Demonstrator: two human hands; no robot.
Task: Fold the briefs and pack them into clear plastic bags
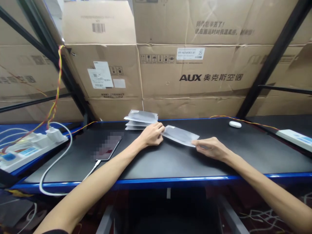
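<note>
A flat, translucent pouch (180, 136) is held above the middle of the table (175, 162), stretched between two bare hands. Its left end is gripped by the closed, curled fingers of the left hand (154, 134), while its lower right corner is pinched between the thumb and fingers of the right hand (211, 148). The pouch is slightly tilted, its right end set nearer to the front of the table than its left, and a small pale label is seen at its upper left edge.

Just behind the left hand, a loose stack of similar pouches (142, 116) is placed near the back edge of the table; its lower right part is partly hidden by that hand. To the left, a phone (109, 149) is laid flat, its screen partly blurred, with a white cable (70, 139) plugged into its near end. A small white case (235, 124) is set toward the back right.

At the far left, several plugs are fitted into a white power strip (29, 151), and another strip (296, 138) is seen at the right edge. The back is closed off by large cardboard panels (158, 78), on which "AUX" is printed. Red and yellow twisted wire (58, 76) is hung beside the left metal frame (70, 83).
</note>
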